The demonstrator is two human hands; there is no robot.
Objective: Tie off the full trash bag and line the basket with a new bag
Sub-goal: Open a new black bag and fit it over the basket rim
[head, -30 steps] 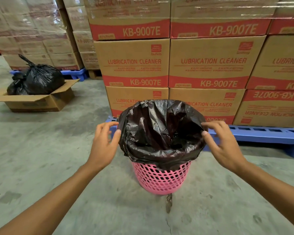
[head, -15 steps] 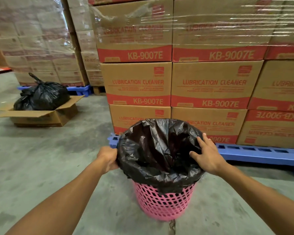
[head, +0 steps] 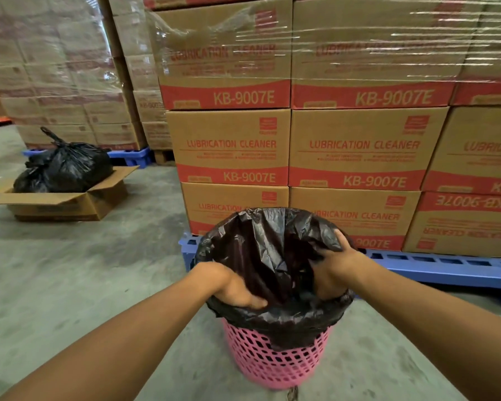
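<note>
A pink mesh basket (head: 275,363) stands on the concrete floor just in front of me. A black bag (head: 258,250) lines it, its mouth folded out over the rim. My left hand (head: 237,290) lies flat over the near-left rim, fingers reaching into the bag and pressing the plastic down. My right hand (head: 334,270) is inside the right side of the mouth; its thumb is hooked over a fold of the bag and its fingers curl down out of sight. A tied black trash bag (head: 70,166) sits in an open cardboard box (head: 70,204) at the left.
Shrink-wrapped stacks of cartons (head: 359,146) on a blue pallet (head: 446,267) rise directly behind the basket. More wrapped cartons (head: 55,68) stand at the back left. Bare concrete floor (head: 84,270) spreads to the left and around the basket.
Both hands have moved from the outside of the rim into the bag's mouth and now push the plastic down. The view has tilted up and come closer to the basket.
</note>
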